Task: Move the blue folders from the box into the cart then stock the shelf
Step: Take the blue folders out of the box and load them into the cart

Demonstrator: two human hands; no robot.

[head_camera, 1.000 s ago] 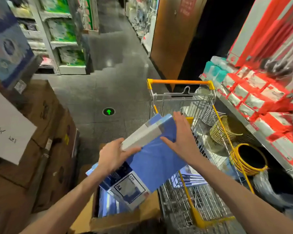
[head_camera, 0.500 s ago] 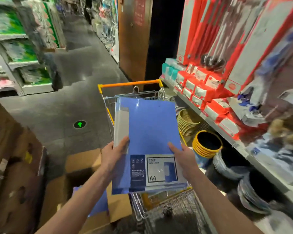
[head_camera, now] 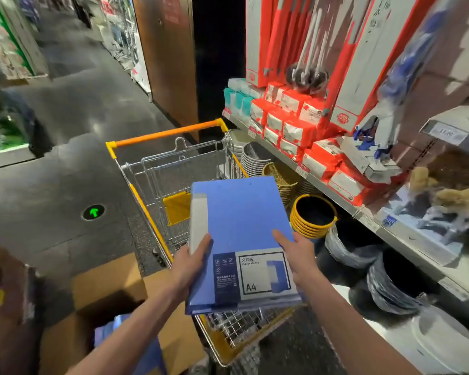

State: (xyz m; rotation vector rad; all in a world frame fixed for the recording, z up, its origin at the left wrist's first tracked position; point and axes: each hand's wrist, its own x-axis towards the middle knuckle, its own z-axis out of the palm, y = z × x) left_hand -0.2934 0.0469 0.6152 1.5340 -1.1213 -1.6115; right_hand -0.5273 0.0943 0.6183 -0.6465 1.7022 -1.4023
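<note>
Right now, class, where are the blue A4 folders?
In the head view, centre frame, the blue A4 folders are held between the left hand and right hand, above the wire cart, right of the cardboard box.

The white label [head_camera: 264,274] at the near end of the blue folder [head_camera: 241,212] reads "文件夹" and, larger, "A4"; its small print is illegible. On the floor [head_camera: 65,117] at left glows a green arrow [head_camera: 93,212]. The price tag [head_camera: 447,134] at far right is too blurred to read.

Head-worn view, facing forward and down, close over cart [head_camera: 152,169]
</note>
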